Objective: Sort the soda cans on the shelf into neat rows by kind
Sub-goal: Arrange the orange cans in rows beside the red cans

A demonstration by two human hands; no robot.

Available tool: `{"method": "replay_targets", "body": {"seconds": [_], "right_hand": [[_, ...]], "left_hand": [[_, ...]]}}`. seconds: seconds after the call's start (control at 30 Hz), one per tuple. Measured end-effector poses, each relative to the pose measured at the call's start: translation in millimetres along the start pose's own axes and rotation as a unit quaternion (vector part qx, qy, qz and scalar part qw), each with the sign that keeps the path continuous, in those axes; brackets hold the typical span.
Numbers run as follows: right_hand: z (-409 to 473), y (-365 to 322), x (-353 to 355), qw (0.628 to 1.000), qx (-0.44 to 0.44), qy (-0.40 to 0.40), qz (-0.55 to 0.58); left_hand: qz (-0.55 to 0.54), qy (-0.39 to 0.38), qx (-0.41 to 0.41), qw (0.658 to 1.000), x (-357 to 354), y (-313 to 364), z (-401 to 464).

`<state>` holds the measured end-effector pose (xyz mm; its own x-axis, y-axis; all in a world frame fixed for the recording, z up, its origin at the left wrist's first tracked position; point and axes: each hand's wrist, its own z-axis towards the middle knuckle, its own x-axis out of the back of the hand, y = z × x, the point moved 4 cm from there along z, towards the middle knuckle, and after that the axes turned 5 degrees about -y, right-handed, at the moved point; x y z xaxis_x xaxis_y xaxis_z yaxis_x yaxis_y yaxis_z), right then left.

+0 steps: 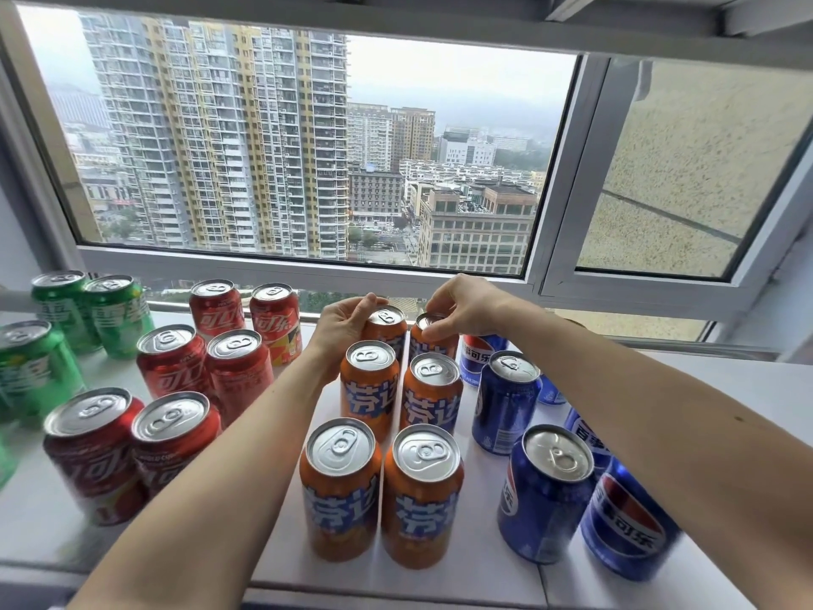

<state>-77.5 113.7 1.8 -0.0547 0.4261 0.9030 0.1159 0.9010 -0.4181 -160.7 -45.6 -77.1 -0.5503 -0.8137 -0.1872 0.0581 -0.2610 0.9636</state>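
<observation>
**Squaring the back pair of the orange rows**

The step in hand looks like the last touch on the orange group. The left hand curls its fingers round the side of the far left orange aluminium soda can, and the right hand pinches the rim of the far right orange aluminium soda can from above. Both cans stand upright at the back of the white shelf, close to the window frame, behind four more orange cans set two by two.

The red cola cans to the left form a similar double row, with green cans beyond. The blue cola cans on the right stand unevenly, some turned or hidden behind the right arm.

The next move likely calls for nudging the two held cans into line with their columns, letting go, then straightening the blue group.
</observation>
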Motion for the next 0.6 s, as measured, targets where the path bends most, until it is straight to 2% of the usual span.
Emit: {"method": "replay_targets", "body": {"seconds": [0.2, 0.33, 0.6], "right_hand": [[1, -3, -3, 1.0, -0.004, -0.005, -0.028], [7, -3, -3, 1.0, -0.004, 0.0, -0.025], [22, -2, -1, 0.999, 0.0, 0.028, -0.015]], "left_hand": [[0.024, -0.099, 0.078, 0.992, -6, -3, -4], [-0.009, -0.095, 0.051, 0.994, -11, -3, 1], [0.012, -0.079, 0.034, 0.996, 0, -2, 14]]}}
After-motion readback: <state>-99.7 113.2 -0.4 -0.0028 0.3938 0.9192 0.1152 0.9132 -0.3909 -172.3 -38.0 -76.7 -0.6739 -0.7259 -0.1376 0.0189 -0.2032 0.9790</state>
